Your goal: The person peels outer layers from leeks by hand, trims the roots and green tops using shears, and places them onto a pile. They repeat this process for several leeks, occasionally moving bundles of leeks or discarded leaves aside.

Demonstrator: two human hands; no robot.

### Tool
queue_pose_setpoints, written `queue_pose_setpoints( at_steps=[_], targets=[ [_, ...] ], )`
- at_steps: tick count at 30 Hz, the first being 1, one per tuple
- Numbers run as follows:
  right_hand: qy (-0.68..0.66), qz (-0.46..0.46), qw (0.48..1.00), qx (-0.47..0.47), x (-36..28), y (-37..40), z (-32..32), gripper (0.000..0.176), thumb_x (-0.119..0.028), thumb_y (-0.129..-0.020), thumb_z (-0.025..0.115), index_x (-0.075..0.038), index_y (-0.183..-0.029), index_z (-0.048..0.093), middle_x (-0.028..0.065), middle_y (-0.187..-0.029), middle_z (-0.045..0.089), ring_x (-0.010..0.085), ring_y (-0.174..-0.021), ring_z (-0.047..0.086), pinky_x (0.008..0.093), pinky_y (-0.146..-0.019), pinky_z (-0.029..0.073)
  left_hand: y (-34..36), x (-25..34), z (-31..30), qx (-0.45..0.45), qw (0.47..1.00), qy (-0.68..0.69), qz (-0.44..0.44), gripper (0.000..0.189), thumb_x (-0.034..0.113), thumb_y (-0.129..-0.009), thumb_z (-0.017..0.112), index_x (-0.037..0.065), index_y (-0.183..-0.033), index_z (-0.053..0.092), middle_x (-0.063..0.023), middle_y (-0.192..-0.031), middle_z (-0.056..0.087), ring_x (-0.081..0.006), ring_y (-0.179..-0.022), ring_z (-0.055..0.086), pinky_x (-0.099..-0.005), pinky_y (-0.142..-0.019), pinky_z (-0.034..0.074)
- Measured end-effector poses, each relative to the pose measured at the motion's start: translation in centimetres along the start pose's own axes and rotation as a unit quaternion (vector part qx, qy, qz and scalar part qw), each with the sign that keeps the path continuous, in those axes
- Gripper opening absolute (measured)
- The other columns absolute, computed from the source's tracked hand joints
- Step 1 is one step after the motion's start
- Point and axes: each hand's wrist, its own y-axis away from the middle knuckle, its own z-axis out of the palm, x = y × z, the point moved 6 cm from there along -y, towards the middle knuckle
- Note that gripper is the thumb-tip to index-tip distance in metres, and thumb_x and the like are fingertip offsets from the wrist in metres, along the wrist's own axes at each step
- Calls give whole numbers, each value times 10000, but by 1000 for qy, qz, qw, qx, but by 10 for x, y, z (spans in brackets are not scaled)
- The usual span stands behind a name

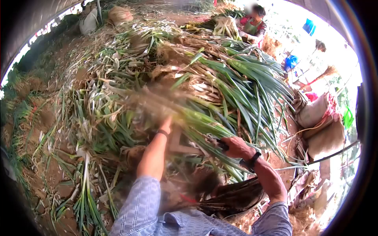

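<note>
A bunch of large green onions (pixel 199 121) lies slantwise in front of me, its root end smeared by motion. My left hand (pixel 167 124) is closed around the stalks near that blurred end; its fingers are partly hidden. On the right, my right hand (pixel 237 148) is wrapped around a black-handled tool (pixel 220 144), right beside the green leaves. The working end of this tool overlaps the leaves, and I cannot tell its kind. Just beyond both hands rises a big heap of green onions (pixel 236 78), roots toward the left and leaves toward the right.
Loose leaves and trimmings (pixel 98 106) cover the ground to the left. Another person (pixel 254 25) sits behind the heap, near a bunch of onions. Stuffed sacks (pixel 321 126) stand at the right. A few long onions (pixel 86 188) lie at the lower left.
</note>
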Motion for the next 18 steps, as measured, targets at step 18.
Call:
queue_pose_setpoints(
  at_steps=[18],
  targets=[
    [-56, 25, 994, 88, 13, 20, -23, 325, -176, -767, 714, -83, -1077, 682, 196, -849, 683, 405, -802, 665, 473, -707, 518, 75, 13, 109, -191, 967, 125, -111, 412, 387, -985, 615, 126, -1294, 539, -85, -1200, 603, -206, -1042, 622, -395, -795, 557]
  ],
)
